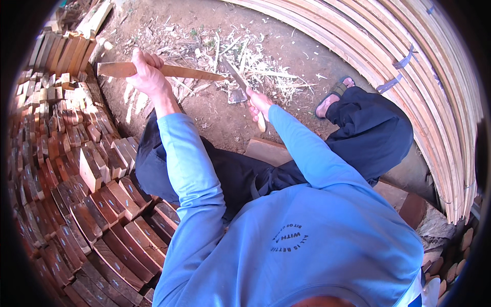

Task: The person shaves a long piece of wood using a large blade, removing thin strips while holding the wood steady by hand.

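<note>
My left hand point(148, 75) is closed around a flat wooden slat point(192, 72), which lies roughly level and points to the right. In my right hand point(260, 104) is a long knife point(235, 72), gripped by its handle, whose pale wooden end sticks out below the fist. The blade slants up and to the left, close by the slat's right end; whether the two touch I cannot tell. Beneath them, pale wood shavings point(266, 69) litter the ground, and a small greyish block point(236, 96) lies near the blade.
Stacked wooden pieces point(112, 245) fill the left side. Long bent strips of wood point(409, 51), tied in places, curve along the right. A brick-like block point(267, 151) lies between my legs, and my sandalled foot point(332, 97) rests on the dirt.
</note>
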A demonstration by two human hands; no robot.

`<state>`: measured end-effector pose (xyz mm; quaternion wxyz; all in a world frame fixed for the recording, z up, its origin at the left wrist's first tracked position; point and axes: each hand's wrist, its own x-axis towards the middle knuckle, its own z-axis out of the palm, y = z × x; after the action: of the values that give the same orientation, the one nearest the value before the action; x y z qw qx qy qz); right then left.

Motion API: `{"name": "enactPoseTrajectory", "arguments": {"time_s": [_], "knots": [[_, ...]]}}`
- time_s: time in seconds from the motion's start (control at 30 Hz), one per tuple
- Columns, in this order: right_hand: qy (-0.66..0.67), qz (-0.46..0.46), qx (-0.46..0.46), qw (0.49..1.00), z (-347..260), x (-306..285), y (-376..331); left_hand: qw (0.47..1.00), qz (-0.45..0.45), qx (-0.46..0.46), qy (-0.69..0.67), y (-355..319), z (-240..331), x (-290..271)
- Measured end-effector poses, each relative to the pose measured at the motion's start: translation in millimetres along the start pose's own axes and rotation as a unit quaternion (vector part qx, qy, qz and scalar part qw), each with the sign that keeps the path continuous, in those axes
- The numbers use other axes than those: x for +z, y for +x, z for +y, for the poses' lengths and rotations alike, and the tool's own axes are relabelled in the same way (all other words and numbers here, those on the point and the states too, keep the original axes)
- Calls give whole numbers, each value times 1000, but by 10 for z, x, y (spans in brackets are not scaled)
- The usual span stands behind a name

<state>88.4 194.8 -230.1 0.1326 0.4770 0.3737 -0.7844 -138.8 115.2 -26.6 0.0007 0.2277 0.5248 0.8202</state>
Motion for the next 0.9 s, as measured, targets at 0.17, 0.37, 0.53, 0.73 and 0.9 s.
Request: {"name": "enactPoseTrajectory", "arguments": {"time_s": [0.17,0.37,0.53,0.73,0.9], "knots": [[25,22,-27,999,-30,87,-65,1000,-2,18,12,-27,32,119],[-112,47,15,992,245,-64,122,1000,20,7,19,-7,31,96],[-119,52,-12,991,78,-10,-13,1000,-9,7,7,-19,17,40],[-70,13,41,997,65,-58,17,1000,-5,11,7,33,14,28],[57,-34,-25,997,-95,-22,-128,1000,-7,14,10,-2,21,26]]}}
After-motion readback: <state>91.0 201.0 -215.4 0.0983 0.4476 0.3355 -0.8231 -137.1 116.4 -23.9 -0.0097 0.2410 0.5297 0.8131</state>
